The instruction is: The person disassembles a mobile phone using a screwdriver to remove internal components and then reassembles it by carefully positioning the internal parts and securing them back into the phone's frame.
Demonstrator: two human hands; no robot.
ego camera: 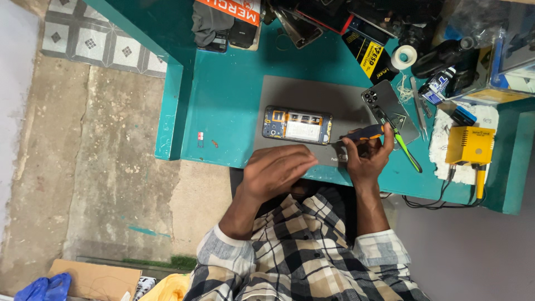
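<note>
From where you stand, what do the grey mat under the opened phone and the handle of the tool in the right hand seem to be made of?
The grey mat looks like soft rubber or silicone: matte, no glare, lying flat on the teal table. The screwdriver handle in the right hand looks like moulded plastic, dark with orange bands and a slight sheen, possibly a rubbery grip. The opened phone shows a metallic-looking shield.

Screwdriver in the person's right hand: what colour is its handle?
Dark blue-black with an orange band, on the small screwdriver held in the right hand; seen in the head view.
</note>
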